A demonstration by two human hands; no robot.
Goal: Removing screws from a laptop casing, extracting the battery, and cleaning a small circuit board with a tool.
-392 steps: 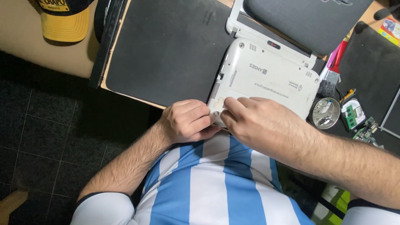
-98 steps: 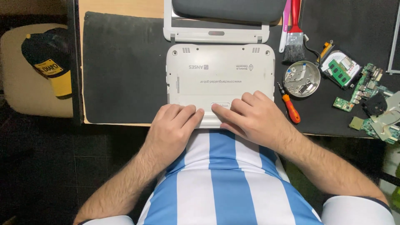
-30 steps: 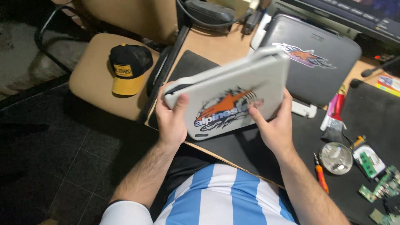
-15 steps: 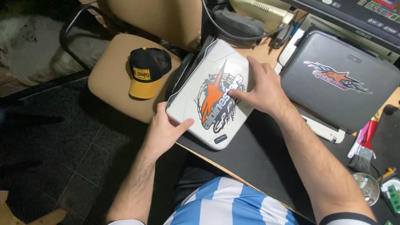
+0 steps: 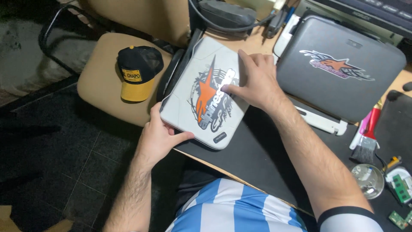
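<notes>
The white laptop lid (image 5: 206, 92), a flat panel with an orange star sticker on its outer face, now lies almost flat at the left end of the black work mat (image 5: 257, 150). Half a second ago it was more upright and tilted toward the chair; one second ago both hands held it up in the air. So the panel has come down onto the desk, with its near-left corner hanging a little over the edge.

The left hand (image 5: 161, 137) holds this near-left corner: the thumb lies on top of the panel and the fingers go under it (they are hidden, so I cannot tell how tight the grip is). The right hand (image 5: 253, 83) is open and flat, the fingers spread on the sticker, pressing or steadying the panel and not closed around anything.

Just beside the panel, to the right, lies a grey laptop (image 5: 339, 68), closed, with a similar star sticker, and a white base shows under its near edge. A black and yellow cap (image 5: 137, 71) rests on the beige chair seat (image 5: 98, 86), well apart from the hands. Farther right on the mat are a red-handled brush (image 5: 367, 137), a small round metal dish (image 5: 370, 180) and a green circuit board (image 5: 399, 187).

In my judgement the white panel is being set aside here, away from the small parts.
</notes>
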